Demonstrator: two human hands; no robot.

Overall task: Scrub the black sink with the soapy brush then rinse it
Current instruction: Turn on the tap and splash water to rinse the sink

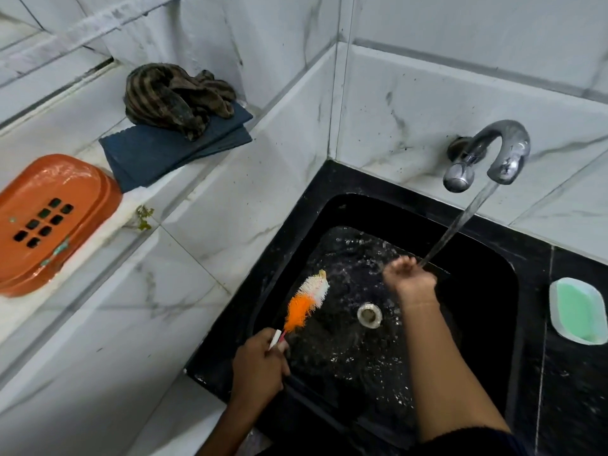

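A soapy brush [304,302] is grasped by its handle in the left hand [260,366], whose grip is clenched round the white end; the orange-and-white bristles are angled up and away from that grip over the wet floor of the black sink [487,291]. The right hand [408,274] is held under the water stream [460,225] from the chrome tap [503,149], its fingers loosely cupped and grasping nothing. The drain [369,315] is seen between the two grips. A green soap dish [577,311] rests on the surface beyond the right hand.
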